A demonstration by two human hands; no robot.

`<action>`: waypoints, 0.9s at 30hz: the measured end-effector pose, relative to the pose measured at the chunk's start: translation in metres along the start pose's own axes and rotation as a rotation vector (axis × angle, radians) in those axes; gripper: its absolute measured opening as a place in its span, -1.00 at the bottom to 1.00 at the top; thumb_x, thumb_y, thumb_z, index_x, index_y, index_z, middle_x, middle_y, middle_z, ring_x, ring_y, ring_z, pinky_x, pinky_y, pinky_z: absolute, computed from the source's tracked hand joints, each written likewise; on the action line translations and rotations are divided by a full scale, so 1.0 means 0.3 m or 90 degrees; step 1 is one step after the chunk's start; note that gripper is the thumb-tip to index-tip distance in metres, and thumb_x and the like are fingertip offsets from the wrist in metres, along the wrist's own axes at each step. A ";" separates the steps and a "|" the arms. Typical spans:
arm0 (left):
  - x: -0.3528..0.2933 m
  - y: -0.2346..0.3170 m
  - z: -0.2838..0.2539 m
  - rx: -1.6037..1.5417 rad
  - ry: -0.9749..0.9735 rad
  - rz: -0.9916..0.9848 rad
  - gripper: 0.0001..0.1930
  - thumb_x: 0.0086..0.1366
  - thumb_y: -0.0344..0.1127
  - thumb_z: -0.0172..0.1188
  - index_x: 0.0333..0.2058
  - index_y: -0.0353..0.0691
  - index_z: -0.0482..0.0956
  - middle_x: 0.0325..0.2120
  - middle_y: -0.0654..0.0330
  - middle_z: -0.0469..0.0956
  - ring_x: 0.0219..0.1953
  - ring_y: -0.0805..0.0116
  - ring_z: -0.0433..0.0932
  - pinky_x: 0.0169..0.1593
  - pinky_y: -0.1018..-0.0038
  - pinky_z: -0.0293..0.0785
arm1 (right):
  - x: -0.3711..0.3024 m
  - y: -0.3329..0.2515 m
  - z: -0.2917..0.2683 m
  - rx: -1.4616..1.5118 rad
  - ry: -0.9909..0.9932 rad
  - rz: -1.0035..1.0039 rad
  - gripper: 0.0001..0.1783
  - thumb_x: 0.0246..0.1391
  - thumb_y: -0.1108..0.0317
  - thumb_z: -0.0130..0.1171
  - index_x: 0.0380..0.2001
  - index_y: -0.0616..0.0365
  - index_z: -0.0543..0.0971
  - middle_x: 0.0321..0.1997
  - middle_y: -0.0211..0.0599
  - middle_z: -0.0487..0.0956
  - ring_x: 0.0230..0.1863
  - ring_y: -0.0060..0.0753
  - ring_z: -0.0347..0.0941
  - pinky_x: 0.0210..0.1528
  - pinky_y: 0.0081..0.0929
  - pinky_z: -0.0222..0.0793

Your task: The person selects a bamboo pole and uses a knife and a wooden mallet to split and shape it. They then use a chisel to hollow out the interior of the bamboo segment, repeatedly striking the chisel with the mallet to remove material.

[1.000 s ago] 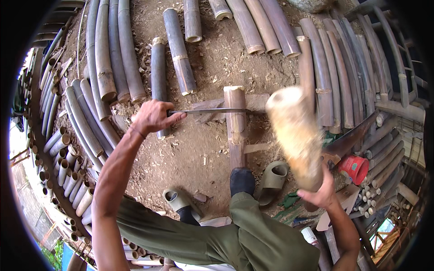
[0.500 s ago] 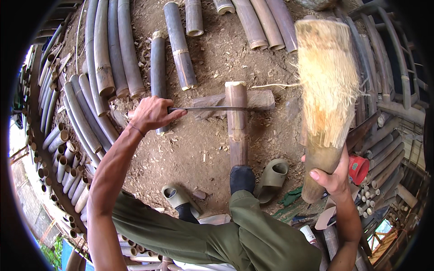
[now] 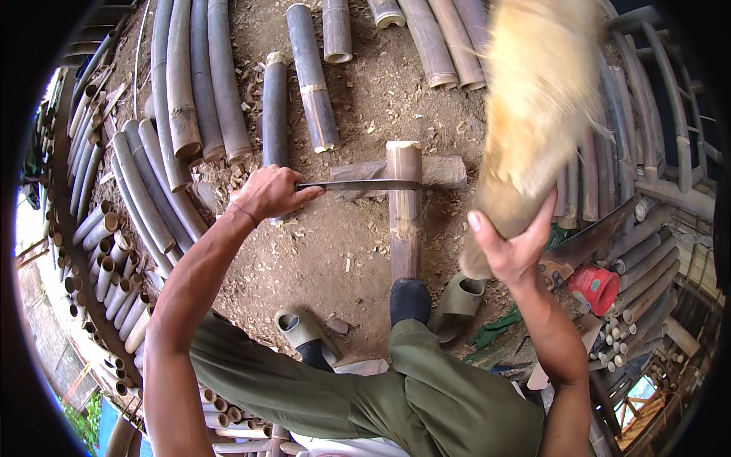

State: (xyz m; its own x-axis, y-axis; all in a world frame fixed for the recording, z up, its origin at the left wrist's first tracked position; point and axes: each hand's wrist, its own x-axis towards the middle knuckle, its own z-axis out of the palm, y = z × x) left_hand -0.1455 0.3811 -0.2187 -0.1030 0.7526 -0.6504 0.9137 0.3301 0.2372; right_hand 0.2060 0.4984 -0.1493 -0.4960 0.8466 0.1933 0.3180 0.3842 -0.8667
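My left hand [image 3: 270, 193] grips the handle of a long flat blade [image 3: 358, 185], whose edge lies across the top end of a bamboo section [image 3: 403, 206]. That section leans on a wooden block [image 3: 445, 170] and my socked foot [image 3: 410, 301] pins its near end. My right hand [image 3: 512, 247] is closed on the lower end of a thick wooden mallet [image 3: 537, 107], raised high and blurred, up and to the right of the bamboo. The mallet's head is frayed and pale.
Bamboo poles [image 3: 190, 91] lie along the left, top and right on dirt strewn with chips. Short cut bamboo tubes [image 3: 106, 266] are stacked at the left. Two green sandals [image 3: 461, 297] sit by my feet. A red cup [image 3: 595, 286] stands at the right.
My right hand has swung the mallet upward and closer to the camera, from low at the right to high above the bamboo. The left hand and blade have stayed in place.
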 end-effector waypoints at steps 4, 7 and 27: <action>0.032 -0.002 0.003 0.010 -0.046 -0.001 -0.37 0.22 0.39 0.09 -0.31 -0.12 0.75 -0.72 0.12 0.55 -0.65 0.21 0.54 -0.49 0.21 0.46 | -0.049 0.035 -0.029 -0.266 -0.416 0.222 0.10 -0.23 0.25 0.47 0.34 0.25 0.10 0.22 0.18 0.38 0.21 0.06 0.40 0.24 -0.15 0.34; 0.029 -0.041 0.057 -0.005 -0.034 0.003 -0.38 0.25 0.38 0.06 -0.25 -0.08 0.75 -0.69 0.14 0.58 -0.66 0.25 0.53 -0.50 0.24 0.48 | 0.025 -0.006 -0.039 -0.177 -0.265 0.139 0.02 -0.17 0.26 0.42 0.34 0.24 0.13 0.21 0.20 0.41 0.17 0.01 0.44 0.20 -0.16 0.40; 0.015 -0.029 0.057 0.002 -0.004 0.077 -0.45 0.29 0.31 0.07 -0.37 -0.09 0.72 -0.82 0.31 0.38 -0.77 0.41 0.31 -0.61 0.29 0.34 | -0.038 0.039 -0.062 -0.260 -0.336 0.119 0.09 -0.23 0.23 0.47 0.37 0.18 0.12 0.22 0.17 0.40 0.14 0.17 0.46 0.17 -0.08 0.44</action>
State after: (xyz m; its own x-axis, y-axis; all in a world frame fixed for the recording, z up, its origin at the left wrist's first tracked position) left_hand -0.1473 0.3717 -0.2362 0.0112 0.7828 -0.6221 0.9204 0.2351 0.3124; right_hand 0.2303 0.5001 -0.1532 -0.6969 0.6595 -0.2818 0.6638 0.4444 -0.6016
